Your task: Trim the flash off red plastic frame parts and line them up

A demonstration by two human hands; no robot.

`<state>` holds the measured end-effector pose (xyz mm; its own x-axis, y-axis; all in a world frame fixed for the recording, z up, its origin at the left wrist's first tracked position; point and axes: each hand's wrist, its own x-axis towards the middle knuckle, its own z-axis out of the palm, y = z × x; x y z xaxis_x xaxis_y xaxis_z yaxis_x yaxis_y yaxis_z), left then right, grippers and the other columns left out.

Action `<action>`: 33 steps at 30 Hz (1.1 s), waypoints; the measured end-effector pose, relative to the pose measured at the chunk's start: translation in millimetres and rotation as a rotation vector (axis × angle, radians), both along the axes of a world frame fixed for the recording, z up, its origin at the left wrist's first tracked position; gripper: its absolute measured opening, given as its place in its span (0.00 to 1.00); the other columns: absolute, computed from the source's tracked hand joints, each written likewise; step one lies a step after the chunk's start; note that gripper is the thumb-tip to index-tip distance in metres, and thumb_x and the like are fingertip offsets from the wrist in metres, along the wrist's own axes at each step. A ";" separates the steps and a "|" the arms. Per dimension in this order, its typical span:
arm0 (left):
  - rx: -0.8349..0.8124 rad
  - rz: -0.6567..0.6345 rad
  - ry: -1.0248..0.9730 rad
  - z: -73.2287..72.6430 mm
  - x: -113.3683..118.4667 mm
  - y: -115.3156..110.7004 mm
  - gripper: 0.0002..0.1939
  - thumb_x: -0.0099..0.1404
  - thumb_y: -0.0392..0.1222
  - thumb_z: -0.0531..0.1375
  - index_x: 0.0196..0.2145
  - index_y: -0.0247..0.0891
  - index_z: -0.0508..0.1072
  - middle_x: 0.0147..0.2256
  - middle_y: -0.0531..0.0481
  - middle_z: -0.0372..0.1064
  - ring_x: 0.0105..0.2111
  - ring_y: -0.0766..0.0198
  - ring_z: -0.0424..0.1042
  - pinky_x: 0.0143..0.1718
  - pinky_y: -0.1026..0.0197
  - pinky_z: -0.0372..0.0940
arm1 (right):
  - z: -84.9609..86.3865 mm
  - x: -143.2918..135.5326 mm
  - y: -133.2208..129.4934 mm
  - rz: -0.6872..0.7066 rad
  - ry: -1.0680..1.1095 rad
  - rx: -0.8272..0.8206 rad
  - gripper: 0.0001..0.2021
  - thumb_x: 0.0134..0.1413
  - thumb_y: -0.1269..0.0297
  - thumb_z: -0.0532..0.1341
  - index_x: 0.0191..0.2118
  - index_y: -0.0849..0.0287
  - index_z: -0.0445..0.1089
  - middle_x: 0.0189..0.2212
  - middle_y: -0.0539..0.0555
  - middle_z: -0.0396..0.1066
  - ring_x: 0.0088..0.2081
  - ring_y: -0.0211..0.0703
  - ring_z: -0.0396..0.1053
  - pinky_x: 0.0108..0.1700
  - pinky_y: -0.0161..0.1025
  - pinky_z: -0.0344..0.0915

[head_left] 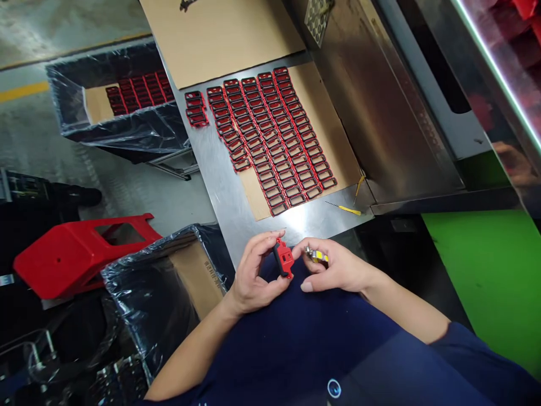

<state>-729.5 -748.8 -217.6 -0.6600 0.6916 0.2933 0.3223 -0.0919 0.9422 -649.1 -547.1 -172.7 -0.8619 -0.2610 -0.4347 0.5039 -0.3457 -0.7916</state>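
Observation:
My left hand (pixel 257 276) grips a small red and black moulded plastic part (pixel 285 259) by its two ends, thumb below and fingers above. The red face with its small square opening is turned toward my other hand. In my right hand (pixel 332 265) sits a small hand tool (pixel 316 255) with a silver metal end and yellow and white on its body. The curled fingers hide most of it, so its exact kind is unclear. The right fingertips are close beside the part. Beyond both hands, rows of red and black frame-shaped parts (pixel 276 150) lie on cardboard on the metal table (pixel 224 194).
Two yellow-handled picks (pixel 349 210) lie near the table's right corner. A short separate stack of parts (pixel 196 109) stands left of the rows. Plastic-lined bins (pixel 127 132) are at the left, beside a red moulded shell (pixel 71 256). A metal machine wall (pixel 380 101) borders the right.

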 end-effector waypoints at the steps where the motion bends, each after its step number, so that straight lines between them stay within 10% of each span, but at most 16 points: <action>1: -0.005 -0.001 0.015 -0.2 0.1 -0.6 0.42 0.57 0.28 0.66 0.66 0.45 0.56 0.59 0.37 0.58 0.60 0.49 0.64 0.58 0.44 0.68 | -1.9 1.7 1.7 -0.057 -0.013 -0.048 0.21 0.46 0.65 0.72 0.46 0.64 0.68 0.21 0.43 0.51 0.22 0.29 0.47 0.25 0.28 0.45; 8: -0.046 -0.025 0.098 7.9 -1.1 2.4 0.43 0.56 0.27 0.64 0.67 0.44 0.54 0.59 0.37 0.59 0.60 0.50 0.65 0.61 0.43 0.64 | -10.7 2.3 -3.7 -0.287 -0.101 -0.217 0.17 0.53 0.55 0.68 0.38 0.67 0.70 0.16 0.43 0.49 0.19 0.30 0.47 0.21 0.28 0.46; 16: -0.030 -0.091 -0.173 -0.8 5.9 -0.6 0.45 0.59 0.32 0.64 0.68 0.46 0.49 0.60 0.37 0.58 0.62 0.49 0.64 0.60 0.47 0.65 | -7.8 -3.5 -14.8 -0.186 -0.098 -0.073 0.21 0.51 0.51 0.69 0.36 0.67 0.69 0.18 0.45 0.55 0.18 0.28 0.48 0.20 0.28 0.46; 26: -0.069 -0.045 -0.036 -1.9 5.2 -8.2 0.50 0.60 0.32 0.64 0.71 0.49 0.41 0.61 0.35 0.57 0.58 0.51 0.68 0.58 0.47 0.67 | -5.6 -10.3 -18.2 -0.133 -0.006 0.017 0.23 0.53 0.47 0.70 0.31 0.65 0.67 0.18 0.45 0.55 0.19 0.29 0.48 0.22 0.30 0.44; 33: -0.244 -0.170 -0.772 22.1 -3.2 -15.4 0.31 0.65 0.52 0.62 0.61 0.36 0.63 0.48 0.38 0.71 0.36 0.59 0.77 0.36 0.57 0.75 | -4.3 -6.8 -15.7 -0.126 0.120 0.235 0.16 0.58 0.53 0.68 0.34 0.65 0.74 0.26 0.50 0.68 0.26 0.33 0.59 0.30 0.31 0.56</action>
<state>-732.7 -764.2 -195.5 -0.4948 0.7856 -0.3714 -0.4235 0.1552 0.8925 -656.0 -562.7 -177.0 -0.9299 -0.0532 -0.3639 0.3669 -0.1999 -0.9085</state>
